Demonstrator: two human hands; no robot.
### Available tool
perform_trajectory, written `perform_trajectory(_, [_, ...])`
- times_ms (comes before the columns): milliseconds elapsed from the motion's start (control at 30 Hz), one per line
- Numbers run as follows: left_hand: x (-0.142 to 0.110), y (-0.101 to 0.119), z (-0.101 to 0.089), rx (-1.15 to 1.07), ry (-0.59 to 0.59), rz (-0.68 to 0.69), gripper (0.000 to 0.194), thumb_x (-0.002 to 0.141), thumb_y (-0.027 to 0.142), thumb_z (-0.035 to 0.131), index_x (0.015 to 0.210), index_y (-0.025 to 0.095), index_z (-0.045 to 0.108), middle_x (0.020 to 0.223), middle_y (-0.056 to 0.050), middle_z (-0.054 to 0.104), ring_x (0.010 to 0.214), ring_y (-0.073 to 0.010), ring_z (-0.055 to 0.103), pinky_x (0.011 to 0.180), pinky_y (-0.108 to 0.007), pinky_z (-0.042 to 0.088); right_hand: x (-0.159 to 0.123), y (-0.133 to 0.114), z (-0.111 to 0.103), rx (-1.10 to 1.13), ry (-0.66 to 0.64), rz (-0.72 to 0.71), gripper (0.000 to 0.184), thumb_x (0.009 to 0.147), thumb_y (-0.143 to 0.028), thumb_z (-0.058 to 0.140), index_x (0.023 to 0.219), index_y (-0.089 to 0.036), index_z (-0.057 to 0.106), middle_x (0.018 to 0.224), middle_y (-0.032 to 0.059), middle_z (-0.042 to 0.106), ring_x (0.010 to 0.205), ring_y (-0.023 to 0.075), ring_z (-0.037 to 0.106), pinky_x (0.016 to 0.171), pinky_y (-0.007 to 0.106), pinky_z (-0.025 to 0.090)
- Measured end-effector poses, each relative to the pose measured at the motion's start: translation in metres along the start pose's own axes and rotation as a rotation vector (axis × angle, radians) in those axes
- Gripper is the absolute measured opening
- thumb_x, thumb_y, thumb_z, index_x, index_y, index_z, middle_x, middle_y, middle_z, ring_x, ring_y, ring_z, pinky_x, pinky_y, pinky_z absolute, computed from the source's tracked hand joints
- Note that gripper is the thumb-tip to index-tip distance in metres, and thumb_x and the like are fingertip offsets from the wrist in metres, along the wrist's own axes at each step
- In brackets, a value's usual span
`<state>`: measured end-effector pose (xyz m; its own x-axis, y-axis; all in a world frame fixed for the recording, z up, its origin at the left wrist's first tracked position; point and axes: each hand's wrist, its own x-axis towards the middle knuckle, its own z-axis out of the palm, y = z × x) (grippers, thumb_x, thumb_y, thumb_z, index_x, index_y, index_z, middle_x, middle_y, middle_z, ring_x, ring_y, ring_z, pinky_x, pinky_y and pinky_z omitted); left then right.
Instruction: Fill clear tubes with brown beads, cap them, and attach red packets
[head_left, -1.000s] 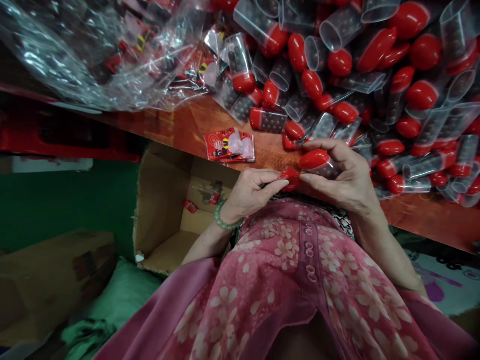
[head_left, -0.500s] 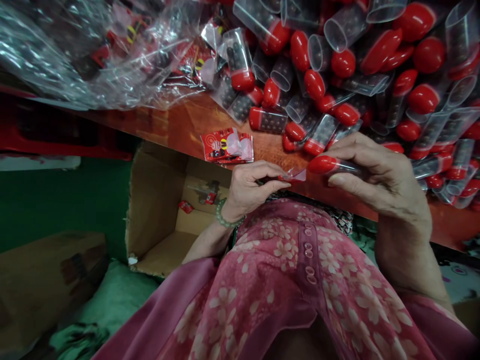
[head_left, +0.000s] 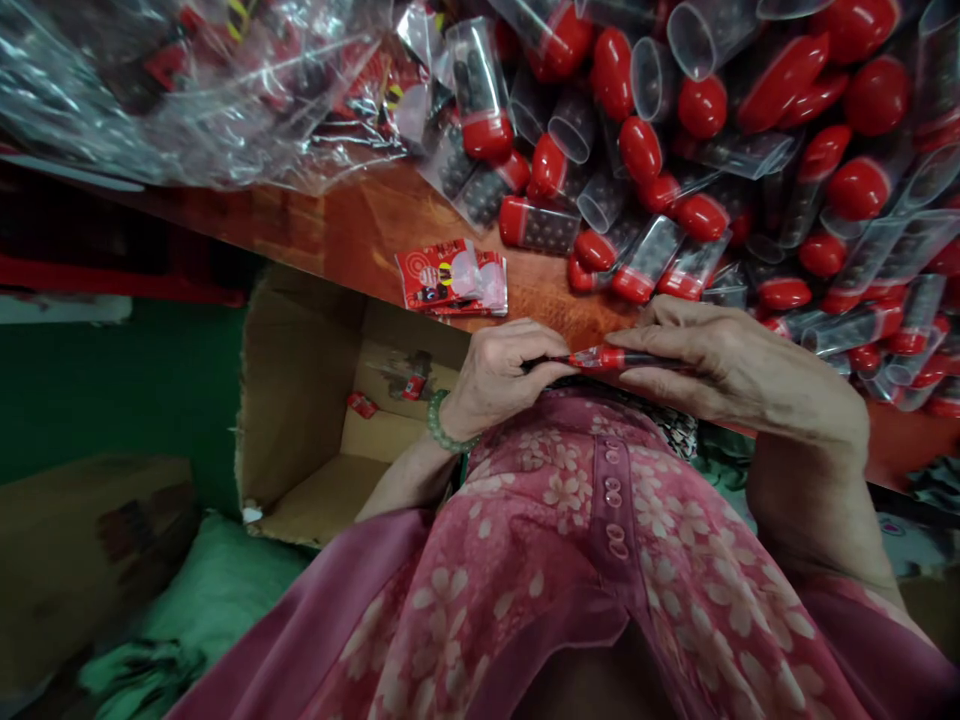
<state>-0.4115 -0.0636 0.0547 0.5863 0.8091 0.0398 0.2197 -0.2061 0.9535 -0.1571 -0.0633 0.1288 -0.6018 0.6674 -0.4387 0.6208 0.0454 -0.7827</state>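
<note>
Head view: the left hand (head_left: 501, 380) and the right hand (head_left: 739, 365) were together just above the lap, both closed on a slim red-and-dark plastic tube (head_left: 622, 358). The tube lay nearly level between them, just in front of the table edge. A bracelet of pale green beads (head_left: 446, 425) circled the left wrist. The orange-brown wood-grain table top (head_left: 390, 225) ended in a straight edge running diagonally across the view, close behind the hands. At upper right, a heap of clear tubes with red caps (head_left: 757, 190), filled with dark beads, spread to just beside the right hand's knuckles. At upper left, a crumpled clear plastic bag (head_left: 195, 90) lay against the heap. A stack of red printed packets (head_left: 450, 280) sat at the table edge, with a narrow strip of bare table between it and the left hand. The packets showed a round target mark and a cartoon figure; no wording was legible. Below the edge, an open cardboard box (head_left: 300, 390) stood beside the left forearm, with small red packets (head_left: 362, 405) on its floor. A pink floral garment (head_left: 570, 520) covered the lap.
</note>
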Motion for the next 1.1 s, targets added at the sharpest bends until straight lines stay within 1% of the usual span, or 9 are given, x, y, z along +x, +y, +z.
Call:
perform_trajectory(200, [-0.001,-0.002,-0.002,0.031,-0.043,0.053,0.017,0.091,0.026,0.076,0.083,0.012,0.074,0.079,-0.007,0.077,0.071,-0.0134,0.071,0.067,-0.022,0.053,0.007,-0.002,-0.001,-0.099,-0.097,0.008,0.030,0.103,-0.035,0.052,0.114,-0.021,0.076,0.092,0.0070,0.060,0.077,0.0182,0.057,0.070,0.033,0.042])
perform_trajectory(333, [-0.001,-0.002,-0.004,0.054,-0.111,0.065,0.019,0.092,0.029,0.075,0.083,0.013,0.073,0.079,-0.007,0.077,0.072,-0.0139,0.071,0.068,-0.023,0.053,0.013,-0.001,0.003,-0.138,-0.086,-0.001,0.021,0.099,-0.031,0.058,0.108,-0.022,0.075,0.091,0.0061,0.062,0.075,0.0172,0.057,0.069,0.032,0.042])
perform_trajectory(533, [0.000,-0.003,-0.007,0.006,-0.139,0.031,0.019,0.094,0.028,0.072,0.084,0.012,0.074,0.080,-0.008,0.077,0.072,-0.0142,0.071,0.068,-0.024,0.052,0.018,0.002,-0.001,-0.044,-0.074,-0.063,0.030,0.100,-0.040,0.058,0.117,-0.021,0.075,0.101,0.0089,0.067,0.085,0.0216,0.064,0.074,0.035,0.049])
perform_trajectory(667, [0.003,-0.004,-0.013,-0.076,-0.192,-0.051,0.023,0.094,0.034,0.073,0.083,0.013,0.076,0.081,-0.008,0.077,0.072,-0.0140,0.071,0.068,-0.023,0.052,0.018,0.009,0.001,0.187,-0.027,-0.109,0.039,0.100,-0.050,0.059,0.122,-0.022,0.075,0.115,0.0090,0.071,0.100,0.0240,0.069,0.086,0.037,0.053])
perform_trajectory(733, [0.004,-0.003,-0.017,-0.117,-0.245,-0.101,0.027,0.093,0.039,0.073,0.085,0.014,0.077,0.083,-0.007,0.077,0.073,-0.0142,0.071,0.070,-0.023,0.052,0.017,0.011,0.004,0.276,0.002,-0.092,0.037,0.099,-0.050,0.061,0.121,-0.023,0.076,0.112,0.0066,0.074,0.097,0.0222,0.070,0.085,0.034,0.053])
perform_trajectory(800, [0.006,0.000,-0.021,-0.162,-0.287,-0.169,0.033,0.089,0.046,0.077,0.098,0.014,0.078,0.092,-0.008,0.079,0.080,-0.0156,0.073,0.075,-0.024,0.053,0.015,0.012,0.009,0.333,0.025,-0.052,0.034,0.098,-0.049,0.063,0.117,-0.025,0.078,0.106,0.0044,0.076,0.091,0.0201,0.070,0.080,0.032,0.052])
perform_trajectory(867, [0.008,0.003,-0.024,-0.206,-0.303,-0.244,0.050,0.083,0.053,0.081,0.113,0.013,0.077,0.102,-0.010,0.080,0.087,-0.0178,0.075,0.081,-0.025,0.054,0.015,0.011,0.014,0.375,0.047,-0.021,0.031,0.097,-0.048,0.066,0.115,-0.026,0.078,0.104,0.0035,0.077,0.088,0.0192,0.070,0.078,0.031,0.052])
perform_trajectory(933, [0.010,0.006,-0.025,-0.240,-0.307,-0.306,0.059,0.079,0.055,0.083,0.118,0.012,0.075,0.101,-0.009,0.081,0.086,-0.0179,0.075,0.080,-0.024,0.054,0.015,0.010,0.019,0.398,0.071,0.004,0.030,0.095,-0.048,0.068,0.112,-0.025,0.078,0.103,0.0034,0.077,0.088,0.0195,0.070,0.078,0.031,0.052])
perform_trajectory(1100, [0.016,0.012,-0.026,-0.187,-0.384,-0.383,0.033,0.088,0.043,0.073,0.099,0.012,0.078,0.081,-0.004,0.077,0.068,-0.0121,0.065,0.066,-0.022,0.047,0.018,0.005,0.033,0.549,0.183,0.122,0.028,0.089,-0.048,0.074,0.099,-0.022,0.076,0.089,0.0014,0.073,0.075,0.0157,0.064,0.068,0.029,0.049])
